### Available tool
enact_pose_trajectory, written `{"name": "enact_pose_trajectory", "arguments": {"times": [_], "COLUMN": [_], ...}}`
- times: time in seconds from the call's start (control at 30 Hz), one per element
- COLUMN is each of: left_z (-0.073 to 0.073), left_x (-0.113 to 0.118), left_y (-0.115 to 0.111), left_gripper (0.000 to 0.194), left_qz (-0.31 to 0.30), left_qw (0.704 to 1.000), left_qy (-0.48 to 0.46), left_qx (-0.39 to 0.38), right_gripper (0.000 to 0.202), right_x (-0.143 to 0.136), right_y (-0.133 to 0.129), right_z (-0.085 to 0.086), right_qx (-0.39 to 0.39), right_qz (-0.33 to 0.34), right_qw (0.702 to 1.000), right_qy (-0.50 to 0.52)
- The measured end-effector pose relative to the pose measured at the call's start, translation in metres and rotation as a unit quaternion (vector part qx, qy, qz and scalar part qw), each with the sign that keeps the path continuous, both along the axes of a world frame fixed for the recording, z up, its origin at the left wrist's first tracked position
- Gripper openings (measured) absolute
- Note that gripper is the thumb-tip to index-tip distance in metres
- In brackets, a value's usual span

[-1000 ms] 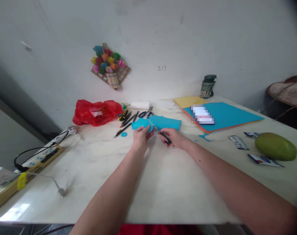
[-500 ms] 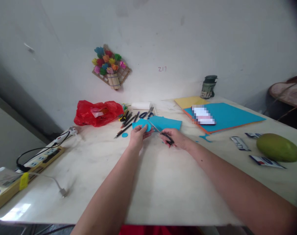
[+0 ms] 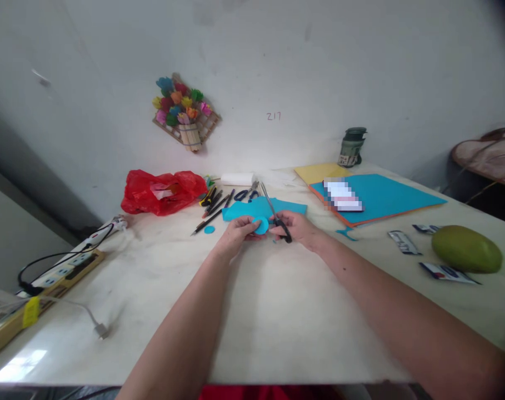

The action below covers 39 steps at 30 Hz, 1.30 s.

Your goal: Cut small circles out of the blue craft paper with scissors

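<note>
Between thumb and fingers, my left hand pinches a small round blue paper disc. My right hand is closed around the black handles of a pair of scissors, whose blades point up and away from me. Its fingertips are close to the disc's right edge; whether they touch it I cannot tell. Just behind both hands lies a larger blue paper piece with a cut edge. A smaller blue paper circle rests on the table to the left.
Pens, a red plastic bag and a second pair of scissors lie behind. At right are coloured sheets, a phone, a green fruit, sachets and a bottle. A power strip runs along the left.
The disc now shows apart from the larger blue paper, which lies on the table behind. The scissors' blades have swung upright, away from the paper in my left hand.
</note>
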<state>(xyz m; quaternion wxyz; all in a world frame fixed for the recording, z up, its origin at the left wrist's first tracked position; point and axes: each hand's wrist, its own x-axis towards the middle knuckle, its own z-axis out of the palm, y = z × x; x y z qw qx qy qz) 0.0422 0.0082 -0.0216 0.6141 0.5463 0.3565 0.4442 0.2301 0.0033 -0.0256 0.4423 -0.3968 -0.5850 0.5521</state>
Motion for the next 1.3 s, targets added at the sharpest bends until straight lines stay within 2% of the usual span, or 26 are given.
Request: {"name": "enact_pose_trajectory", "arguments": {"times": [0.13,0.4,0.67,0.77,0.87,1.07,1.3], "left_z": [0.0,0.003,0.003,0.002,0.0,0.003,0.004], "left_x": [0.002,0.01,0.02,0.021,0.02,0.016,0.015], "left_y": [-0.001,-0.005,-0.011,-0.01,-0.008,-0.005,-0.005], "left_gripper": [0.027,0.032,0.035,0.032,0.031,0.032,0.027], "left_qz": [0.004,0.028,0.034,0.036,0.05,0.103,0.105], "left_qw": [1.0,0.997,0.998,0.998,0.997,0.994,0.99], "left_qy": [0.02,0.07,-0.03,-0.046,-0.057,-0.047,-0.091], "left_qx": [0.009,0.014,-0.037,-0.038,-0.022,-0.006,-0.018], "right_gripper": [0.044,0.042,0.041,0.041,0.041,0.044,0.04], "right_x": [-0.005,-0.007,-0.009,-0.01,-0.008,-0.001,-0.001], "right_y": [-0.002,-0.001,-0.004,-0.004,-0.004,-0.004,-0.003], "right_z": [0.004,0.004,0.009,0.009,0.008,0.005,-0.002], "right_qx": [-0.006,0.004,0.027,0.033,0.029,0.003,0.007], "right_qz": [-0.039,-0.071,-0.107,-0.098,-0.06,-0.025,0.012], "right_qw": [0.998,0.996,0.993,0.993,0.997,0.999,0.997], "right_qy": [0.044,0.06,0.046,0.049,0.035,-0.037,-0.072]}}
